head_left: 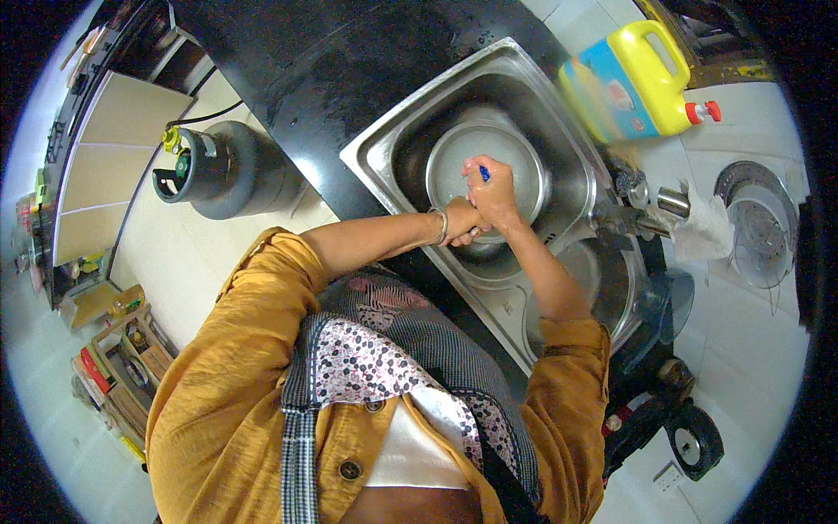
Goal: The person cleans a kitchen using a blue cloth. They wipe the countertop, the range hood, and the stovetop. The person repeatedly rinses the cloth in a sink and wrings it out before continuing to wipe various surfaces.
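Observation:
Over the metal bowl (534, 157), which holds cloudy water, my two hands meet, one against the other. My right hand (496, 194) is closed, and a small bright blue piece (484, 173) shows between its fingers; the rest of that thing is hidden. Just below and to the left, my left hand (463, 222) curls its fingers against the right wrist or palm. Whatever it grips, if anything, stays hidden. The bowl stands in the large basin of a steel sink (384, 131).
A yellow jug (624, 83) with a red pump stands behind the sink. The faucet (624, 217) rises at the right, beside a white cloth (705, 229) and a round metal strainer (758, 225). Left of the dark counter (288, 83) stands a gas cylinder (240, 170).

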A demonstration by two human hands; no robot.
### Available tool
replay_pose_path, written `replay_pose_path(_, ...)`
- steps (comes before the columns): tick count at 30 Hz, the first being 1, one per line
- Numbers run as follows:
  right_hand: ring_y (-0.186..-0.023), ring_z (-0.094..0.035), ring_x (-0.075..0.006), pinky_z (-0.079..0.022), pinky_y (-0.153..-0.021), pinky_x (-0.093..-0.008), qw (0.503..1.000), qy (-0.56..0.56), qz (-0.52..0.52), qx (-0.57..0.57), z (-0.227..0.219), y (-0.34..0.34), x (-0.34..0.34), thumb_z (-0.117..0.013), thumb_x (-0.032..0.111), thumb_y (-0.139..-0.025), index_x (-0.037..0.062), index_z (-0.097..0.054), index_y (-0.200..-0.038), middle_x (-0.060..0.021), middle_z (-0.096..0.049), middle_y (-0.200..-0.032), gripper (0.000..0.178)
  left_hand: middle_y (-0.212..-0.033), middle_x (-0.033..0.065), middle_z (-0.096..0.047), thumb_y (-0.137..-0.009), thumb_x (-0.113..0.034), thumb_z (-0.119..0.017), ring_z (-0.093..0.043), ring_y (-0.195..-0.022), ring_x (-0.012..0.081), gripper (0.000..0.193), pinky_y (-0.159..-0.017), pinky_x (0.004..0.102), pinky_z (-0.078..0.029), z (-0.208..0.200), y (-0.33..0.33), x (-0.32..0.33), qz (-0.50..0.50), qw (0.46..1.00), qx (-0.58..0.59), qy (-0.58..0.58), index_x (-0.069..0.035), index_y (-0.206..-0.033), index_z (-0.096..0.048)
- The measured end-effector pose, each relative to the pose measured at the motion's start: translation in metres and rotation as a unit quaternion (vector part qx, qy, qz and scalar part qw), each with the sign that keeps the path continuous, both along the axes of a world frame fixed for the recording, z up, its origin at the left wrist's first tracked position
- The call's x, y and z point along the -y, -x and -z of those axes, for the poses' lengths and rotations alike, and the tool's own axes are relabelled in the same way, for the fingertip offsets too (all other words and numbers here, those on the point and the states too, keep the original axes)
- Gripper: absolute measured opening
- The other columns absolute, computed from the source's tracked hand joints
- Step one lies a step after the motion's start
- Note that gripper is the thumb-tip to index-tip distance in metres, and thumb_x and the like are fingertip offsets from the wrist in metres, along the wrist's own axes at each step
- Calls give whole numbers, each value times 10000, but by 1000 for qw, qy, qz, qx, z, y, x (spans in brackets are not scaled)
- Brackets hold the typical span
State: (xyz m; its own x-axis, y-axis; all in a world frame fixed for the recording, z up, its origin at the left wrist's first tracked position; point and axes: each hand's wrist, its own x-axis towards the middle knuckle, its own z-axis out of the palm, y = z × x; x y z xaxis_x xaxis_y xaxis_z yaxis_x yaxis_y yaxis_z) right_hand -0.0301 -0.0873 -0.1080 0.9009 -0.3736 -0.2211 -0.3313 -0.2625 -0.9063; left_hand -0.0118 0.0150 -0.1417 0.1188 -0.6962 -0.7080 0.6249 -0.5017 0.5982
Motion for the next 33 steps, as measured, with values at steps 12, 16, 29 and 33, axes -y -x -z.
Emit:
replay_pose_path(12,-612,-574,-388,-436,-575,-424,984,170,-16,58,28,-6,-12,-536,192,-853,-11,-587,-752,-238,-590,-692,233,-527,85,-525,-706,-237,-659,-484,-413,180,262,-379,315,-370,21,7,0,-50,981,189,2,7,-654,-578)
replay_pose_path(16,-631,-548,-428,-420,-564,-441,980,184,-35,62,31,-12,-18,-515,217,-862,-2,-580,-739,-262,-570,-701,259,-625,127,-591,-731,-330,-647,-568,-514,224,359,-430,345,-424,56,21,5,-101,976,191,-1,28,-736,-613)
replay_pose_path(29,-707,-559,-456,-433,-658,-496,948,317,-36,-9,34,-7,-17,-459,203,-870,-44,-614,-804,-277,-591,-767,300,-890,198,-647,-793,-359,-547,-618,-811,363,360,-737,443,-475,96,25,25,1,898,437,40,-60,-978,-624)
replay_pose_path(33,-703,-560,-454,-422,-646,-487,942,336,-1,-19,15,-1,-29,-465,184,-871,-62,-602,-755,-284,-585,-745,305,-973,205,-634,-825,-318,-526,-599,-900,373,369,-815,446,-460,64,22,17,83,853,512,58,-52,-1074,-586)
